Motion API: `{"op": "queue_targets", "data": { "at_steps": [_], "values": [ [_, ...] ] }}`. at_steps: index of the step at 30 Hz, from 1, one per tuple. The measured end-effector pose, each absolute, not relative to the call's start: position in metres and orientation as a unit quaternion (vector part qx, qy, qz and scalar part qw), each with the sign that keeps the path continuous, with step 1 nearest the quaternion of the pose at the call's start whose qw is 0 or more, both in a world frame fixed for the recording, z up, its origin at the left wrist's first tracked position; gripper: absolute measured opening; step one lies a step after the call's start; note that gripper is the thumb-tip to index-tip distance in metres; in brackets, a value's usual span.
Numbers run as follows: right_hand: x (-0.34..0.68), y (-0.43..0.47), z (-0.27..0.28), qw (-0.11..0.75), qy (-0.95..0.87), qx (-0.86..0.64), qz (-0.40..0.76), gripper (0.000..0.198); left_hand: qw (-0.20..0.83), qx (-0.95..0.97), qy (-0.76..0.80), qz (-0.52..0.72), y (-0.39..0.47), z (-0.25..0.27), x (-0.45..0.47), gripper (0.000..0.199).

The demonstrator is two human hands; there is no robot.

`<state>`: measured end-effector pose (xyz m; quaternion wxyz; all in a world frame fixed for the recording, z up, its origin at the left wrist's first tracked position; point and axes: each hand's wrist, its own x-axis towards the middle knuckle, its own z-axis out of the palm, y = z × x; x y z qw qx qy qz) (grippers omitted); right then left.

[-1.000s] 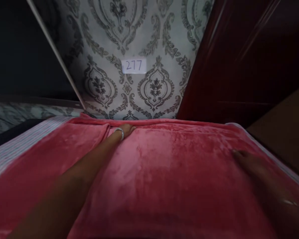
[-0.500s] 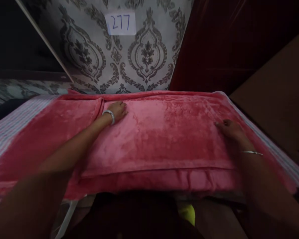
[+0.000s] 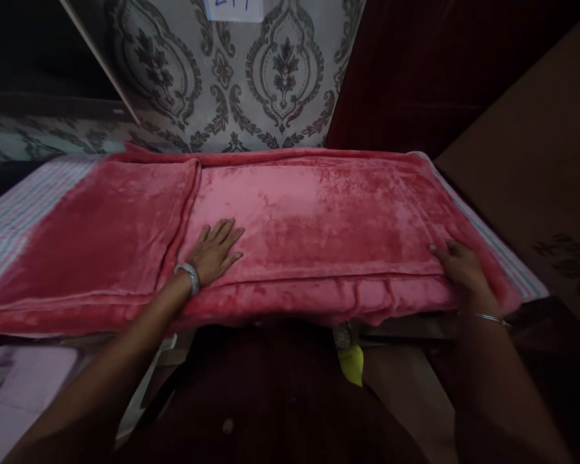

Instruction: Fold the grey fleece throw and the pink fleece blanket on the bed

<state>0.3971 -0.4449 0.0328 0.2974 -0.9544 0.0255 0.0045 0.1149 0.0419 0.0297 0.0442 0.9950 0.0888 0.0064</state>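
A pink-red plush blanket (image 3: 338, 225) lies spread in folded layers over a striped cloth (image 3: 38, 206). At the left, one panel of it (image 3: 111, 232) is folded over, its edge running front to back. My left hand (image 3: 215, 251), with a wide bracelet at the wrist, lies flat on the blanket just right of that edge, fingers spread. Near the blanket's right end rests my right hand (image 3: 459, 261), thumb and forefinger apart at the corner of the upper layer. Its other fingers are partly hidden, and no cloth shows pinched in it.
Behind the blanket stands a patterned wall (image 3: 241, 84) with a paper label (image 3: 234, 9). A dark red panel (image 3: 406, 71) and a cardboard box (image 3: 526, 174) border the right. At lower left is a pale pink surface (image 3: 33, 374); something yellow (image 3: 351, 365) shows below the front edge.
My left hand has come from the back of the blanket toward the front edge and spread flat. The right hand stays near the right end, its fingers slightly more apart. The view has tilted down.
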Motion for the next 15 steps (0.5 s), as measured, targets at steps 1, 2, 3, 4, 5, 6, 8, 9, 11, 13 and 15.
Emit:
{"op": "queue_targets", "data": {
  "at_steps": [1, 2, 3, 4, 5, 6, 8, 9, 11, 13, 15],
  "values": [
    [0.392, -0.441, 0.034, 0.337, 0.045, -0.94, 0.01, 0.057, 0.044, 0.995, 0.088, 0.009, 0.042, 0.028, 0.116, 0.063],
    [0.387, -0.437, 0.036, 0.368, 0.061, -0.928, 0.01, 0.057, 0.045, 0.995, 0.085, 0.012, 0.042, 0.027, 0.116, 0.063],
    [0.384, -0.436, 0.039, 0.39, 0.074, -0.918, 0.006, 0.057, 0.047, 0.995, 0.082, 0.016, 0.043, 0.027, 0.116, 0.063],
    [0.381, -0.435, 0.041, 0.413, 0.083, -0.907, 0.004, 0.057, 0.049, 0.995, 0.08, 0.02, 0.043, 0.028, 0.116, 0.062],
    [0.379, -0.436, 0.043, 0.442, 0.091, -0.892, 0.01, 0.056, 0.052, 0.995, 0.079, 0.023, 0.044, 0.029, 0.115, 0.062],
    [0.377, -0.438, 0.045, 0.474, 0.099, -0.874, 0.023, 0.055, 0.054, 0.995, 0.078, 0.025, 0.044, 0.031, 0.115, 0.061],
    [0.377, -0.444, 0.048, 0.53, 0.102, -0.84, 0.06, 0.051, 0.057, 0.995, 0.08, 0.025, 0.045, 0.033, 0.114, 0.061],
    [0.377, -0.447, 0.049, 0.547, 0.098, -0.828, 0.075, 0.048, 0.058, 0.995, 0.081, 0.026, 0.045, 0.033, 0.114, 0.06],
    [0.378, -0.452, 0.048, 0.556, 0.081, -0.823, 0.089, 0.04, 0.055, 0.995, 0.079, 0.033, 0.045, 0.033, 0.114, 0.06],
    [0.379, -0.453, 0.044, 0.526, 0.037, -0.846, 0.082, 0.028, 0.053, 0.995, 0.075, 0.049, 0.047, 0.031, 0.115, 0.06],
    [0.38, -0.452, 0.04, 0.481, -0.01, -0.875, 0.057, 0.02, 0.053, 0.994, 0.068, 0.068, 0.05, 0.027, 0.115, 0.06]
  ]
}}
